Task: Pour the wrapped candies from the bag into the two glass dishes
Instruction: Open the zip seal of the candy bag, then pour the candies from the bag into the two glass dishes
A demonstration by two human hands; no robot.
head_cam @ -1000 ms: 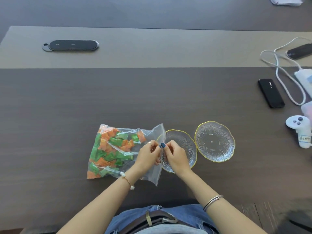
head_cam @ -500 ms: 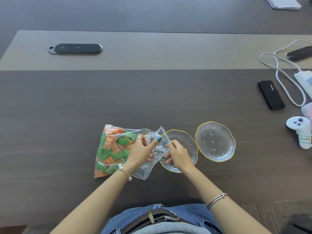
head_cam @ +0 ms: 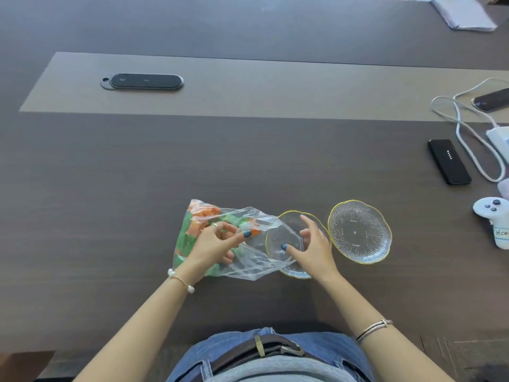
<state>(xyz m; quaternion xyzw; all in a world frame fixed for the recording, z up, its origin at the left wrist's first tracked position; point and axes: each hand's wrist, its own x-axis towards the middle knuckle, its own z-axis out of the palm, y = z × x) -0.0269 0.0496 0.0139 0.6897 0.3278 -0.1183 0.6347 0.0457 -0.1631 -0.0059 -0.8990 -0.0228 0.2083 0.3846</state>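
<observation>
A clear zip bag (head_cam: 248, 260) of orange and green wrapped candies (head_cam: 192, 230) lies on the dark table, its mouth end stretched to the right over the left glass dish (head_cam: 298, 272). My left hand (head_cam: 217, 244) pinches the bag's upper film near the mouth. My right hand (head_cam: 311, 246) rests over the left dish with fingers spread, its thumb gripping the bag's mouth edge. The right glass dish (head_cam: 358, 232), gold-rimmed, stands beside it with nothing in it. No candy shows in either dish.
To the right lie a black power bank (head_cam: 449, 165), a white game controller (head_cam: 493, 216), a white cable (head_cam: 465, 133) and a phone (head_cam: 493, 102). A black oval panel (head_cam: 143, 81) sits in the far strip. Papers (head_cam: 462, 15) lie at the far right corner.
My hands have drawn apart, pulling the bag's mouth wider and spreading it over the left dish. My right hand's fingers have spread out.
</observation>
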